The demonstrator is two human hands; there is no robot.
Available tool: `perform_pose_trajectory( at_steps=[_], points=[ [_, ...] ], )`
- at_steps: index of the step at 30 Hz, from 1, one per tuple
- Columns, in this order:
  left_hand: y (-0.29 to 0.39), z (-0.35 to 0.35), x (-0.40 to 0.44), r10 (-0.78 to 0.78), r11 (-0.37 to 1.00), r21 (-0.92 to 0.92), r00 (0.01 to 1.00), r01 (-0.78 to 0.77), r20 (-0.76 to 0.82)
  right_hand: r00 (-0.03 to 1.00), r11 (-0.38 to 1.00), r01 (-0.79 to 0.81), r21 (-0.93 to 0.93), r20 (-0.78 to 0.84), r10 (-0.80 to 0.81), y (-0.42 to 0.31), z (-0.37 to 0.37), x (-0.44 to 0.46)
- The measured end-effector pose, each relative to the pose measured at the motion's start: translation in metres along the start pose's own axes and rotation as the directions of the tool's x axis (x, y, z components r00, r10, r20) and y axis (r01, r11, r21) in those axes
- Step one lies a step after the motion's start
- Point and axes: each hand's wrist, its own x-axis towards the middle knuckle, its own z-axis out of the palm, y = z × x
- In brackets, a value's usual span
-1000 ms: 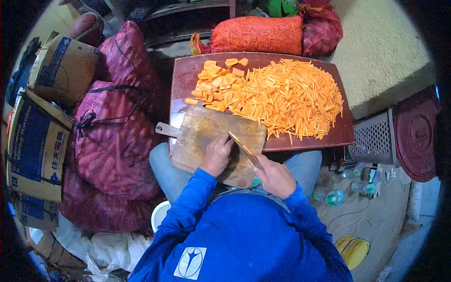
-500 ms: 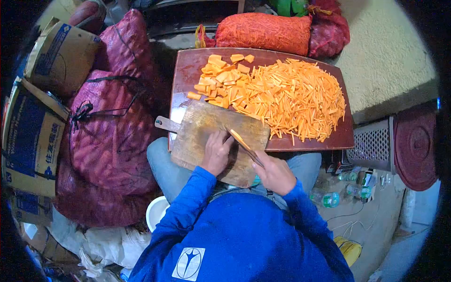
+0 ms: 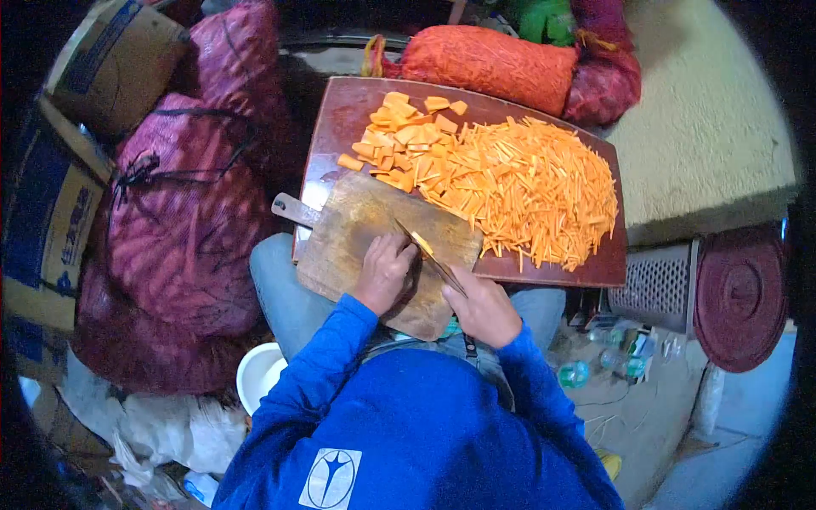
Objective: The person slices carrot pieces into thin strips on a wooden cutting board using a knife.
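My right hand [image 3: 483,308] is wrapped round the handle of a knife [image 3: 432,260], whose blade points up and left over the wooden cutting board [image 3: 340,229]. Bits of orange vegetable lie along the blade. Beside the blade, my left hand [image 3: 387,272] rests on the board with its fingers curled; what they hold, if anything, is hidden. The board lies partly on a red-brown table [image 3: 340,106] and partly over my lap. Beyond it are flat orange pieces [image 3: 408,134] on the left and a large heap of thin orange strips [image 3: 544,191] on the right.
Red mesh sacks [image 3: 187,229] and cardboard boxes [image 3: 51,221] stand at the left. A filled orange mesh bag [image 3: 489,68] lies behind the table. A white bowl [image 3: 259,374] sits by my left leg. At the right are a grey basket [image 3: 650,285], a dark red lid [image 3: 741,297] and plastic bottles [image 3: 574,374].
The view has shifted and turned slightly. Both hands stay close together at the board, with the knife still in my right hand and its blade beside my left fingers.
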Motion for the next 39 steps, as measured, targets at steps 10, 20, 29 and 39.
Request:
perform_pose_trajectory(
  at_steps=[10, 20, 29, 39],
  points=[
    [0.002, 0.000, 0.001, 0.041, 0.998, -0.037, 0.998, -0.043, -0.045, 0.996, 0.997, 0.024, 0.076, -0.082, -0.018, 0.012, 0.019, 0.015],
    [0.003, -0.004, 0.001, 0.050, 0.999, 0.007, 0.997, -0.050, -0.063, 0.989, 0.987, -0.149, 0.064, 0.012, 0.149, 0.004, 0.007, -0.019],
    [0.003, -0.004, 0.001, 0.049, 0.999, 0.012, 0.998, -0.048, -0.049, 0.989, 0.981, 0.084, 0.174, -0.138, -0.061, 0.007, 0.009, -0.005],
    [0.003, -0.001, 0.002, 0.073, 0.997, 0.007, 0.994, -0.073, -0.082, 0.991, 0.998, 0.042, 0.040, -0.130, -0.037, 0.004, 0.020, 0.011]
  ],
)
